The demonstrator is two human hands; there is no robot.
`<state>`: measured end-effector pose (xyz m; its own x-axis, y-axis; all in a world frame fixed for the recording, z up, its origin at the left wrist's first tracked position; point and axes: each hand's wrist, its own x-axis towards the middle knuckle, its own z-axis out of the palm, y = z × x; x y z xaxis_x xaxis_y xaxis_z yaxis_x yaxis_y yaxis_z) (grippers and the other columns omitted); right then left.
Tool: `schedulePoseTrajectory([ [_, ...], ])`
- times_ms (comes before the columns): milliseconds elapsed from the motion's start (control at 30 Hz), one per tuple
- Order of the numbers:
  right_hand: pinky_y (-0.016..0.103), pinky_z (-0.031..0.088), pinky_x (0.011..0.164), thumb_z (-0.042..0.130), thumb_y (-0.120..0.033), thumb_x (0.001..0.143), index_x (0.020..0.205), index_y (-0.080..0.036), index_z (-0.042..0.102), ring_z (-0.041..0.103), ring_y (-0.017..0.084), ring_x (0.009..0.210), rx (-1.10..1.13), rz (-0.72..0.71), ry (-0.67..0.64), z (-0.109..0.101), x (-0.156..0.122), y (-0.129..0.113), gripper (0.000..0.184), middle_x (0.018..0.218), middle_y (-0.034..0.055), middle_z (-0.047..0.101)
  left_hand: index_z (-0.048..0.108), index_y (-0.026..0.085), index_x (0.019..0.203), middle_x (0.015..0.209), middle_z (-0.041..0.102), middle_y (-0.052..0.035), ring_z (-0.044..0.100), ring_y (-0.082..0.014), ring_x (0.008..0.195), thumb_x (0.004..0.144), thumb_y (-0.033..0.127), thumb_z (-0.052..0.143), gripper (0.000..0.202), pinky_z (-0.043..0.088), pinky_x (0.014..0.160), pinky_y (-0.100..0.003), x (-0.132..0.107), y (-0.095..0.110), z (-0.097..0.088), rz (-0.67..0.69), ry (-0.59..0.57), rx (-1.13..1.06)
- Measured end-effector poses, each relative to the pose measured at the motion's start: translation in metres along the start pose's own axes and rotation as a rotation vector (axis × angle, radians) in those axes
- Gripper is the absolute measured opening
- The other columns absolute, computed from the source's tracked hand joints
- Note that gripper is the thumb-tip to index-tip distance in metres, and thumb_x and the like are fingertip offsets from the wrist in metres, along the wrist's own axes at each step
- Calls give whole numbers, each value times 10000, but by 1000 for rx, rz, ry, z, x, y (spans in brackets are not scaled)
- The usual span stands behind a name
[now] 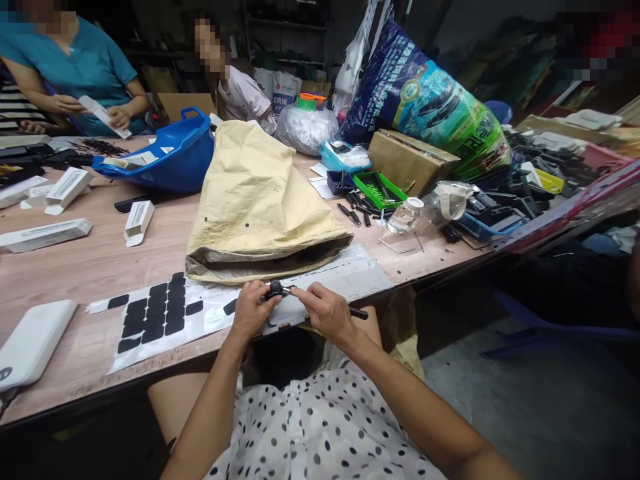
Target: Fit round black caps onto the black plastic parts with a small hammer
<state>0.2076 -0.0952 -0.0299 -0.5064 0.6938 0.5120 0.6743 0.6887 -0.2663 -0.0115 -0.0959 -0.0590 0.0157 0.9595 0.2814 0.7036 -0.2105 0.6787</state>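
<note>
At the table's front edge my left hand (253, 308) is closed on a small black part with a round knob (275, 287), pinched between thumb and fingers. From the right, my right hand (327, 313) grips a slim black-handled rod (359, 313). Its shiny metal end meets the black part; whether it goes inside, I cannot tell. Under both hands lies a grey-white board (287, 311). A white sheet of black rounded stickers (155, 312) is left of my left hand. Just beyond my hands, a yellowish woven sack (255, 200) lies with its mouth towards me.
Left are a white power bank (37, 341), several white boxes (139, 223) and a blue basin (165, 160). Right stand a green tray (380, 189), a clear bottle (405, 215), a cardboard box (410, 160) and piled black parts (493, 207). Across the table a person in teal (95, 67) holds a box.
</note>
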Motion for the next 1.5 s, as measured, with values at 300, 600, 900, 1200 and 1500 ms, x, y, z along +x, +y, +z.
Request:
schedulePoseTrajectory([
  [300, 182, 456, 659, 473, -159, 1012, 1303, -316, 687, 611, 122, 753, -3, 29, 46, 0, -5, 13, 394, 831, 20, 627, 774, 265, 923, 780, 618, -10, 559, -203, 802, 831, 273, 691, 124, 473, 777, -345, 0, -2, 2, 17, 24, -7],
  [600, 203, 480, 704, 490, -198, 1014, 1266, -299, 702, 631, 140, 799, -4, 52, 63, 3, -4, 33, 345, 869, 30, 660, 768, 264, 916, 779, 625, -14, 568, -210, 811, 826, 293, 679, 130, 489, 790, -353, 0, -2, 3, 13, 26, 25],
  [900, 288, 473, 721, 567, -256, 979, 1096, -290, 764, 588, 183, 800, -22, -70, 16, 3, 10, 110, 232, 834, 37, 639, 741, 258, 931, 841, 655, -29, 586, -236, 862, 823, 317, 695, 132, 504, 825, -380, -2, 0, 5, -6, 17, 62],
  [1200, 326, 491, 785, 564, -279, 977, 1078, -268, 757, 584, 206, 854, 18, -13, -17, 4, 10, 113, 218, 873, 46, 649, 692, 228, 1029, 913, 714, -61, 648, -212, 852, 970, 350, 518, 220, 532, 800, -341, -38, 47, -8, 189, -59, -155],
  [1500, 311, 484, 823, 602, -266, 960, 1088, -250, 749, 574, 198, 891, -16, 52, -63, 4, 16, 105, 196, 917, 46, 654, 702, 258, 1061, 1066, 772, -88, 727, -284, 998, 886, 303, 554, 234, 561, 820, -371, -94, 6, 49, -273, -518, 168],
])
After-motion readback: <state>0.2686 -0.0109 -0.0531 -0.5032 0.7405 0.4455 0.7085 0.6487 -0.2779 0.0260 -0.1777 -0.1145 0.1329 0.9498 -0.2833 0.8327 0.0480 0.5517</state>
